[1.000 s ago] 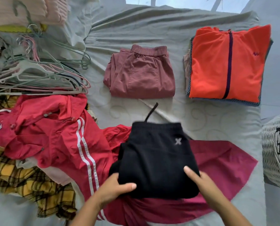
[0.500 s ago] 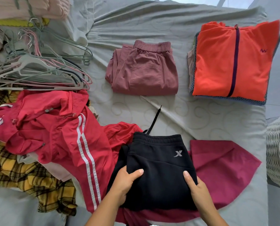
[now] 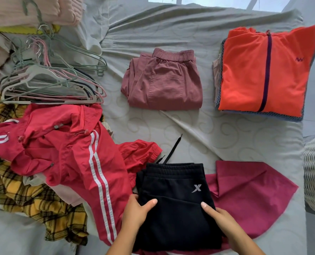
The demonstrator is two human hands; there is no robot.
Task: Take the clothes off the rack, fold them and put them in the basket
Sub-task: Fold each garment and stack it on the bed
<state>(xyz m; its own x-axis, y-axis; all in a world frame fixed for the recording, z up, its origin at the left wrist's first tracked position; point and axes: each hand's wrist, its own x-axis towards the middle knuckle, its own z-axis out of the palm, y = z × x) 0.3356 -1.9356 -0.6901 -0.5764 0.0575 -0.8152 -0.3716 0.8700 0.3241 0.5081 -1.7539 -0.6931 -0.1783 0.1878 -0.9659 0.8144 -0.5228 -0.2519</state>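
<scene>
Bed (image 3: 199,129), black pants (image 3: 175,205) drawn nearer, hands (image 3: 178,216) gripping

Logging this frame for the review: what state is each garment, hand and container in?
Black pants: folded, gripped at both sides.
Left hand: grips the pants' left edge.
Right hand: grips the pants' right edge.
Dusty-pink shorts: folded, lying alone.
Orange jacket: folded, on top of a stack.
Red jacket: unfolded, crumpled.
Yellow plaid shirt: unfolded, heaped.
Hangers: bare, piled.
Wicker basket: contents not visible.

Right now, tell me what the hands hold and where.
Both hands, left and right, grip the folded black shorts by the side edges of its near half.
</scene>
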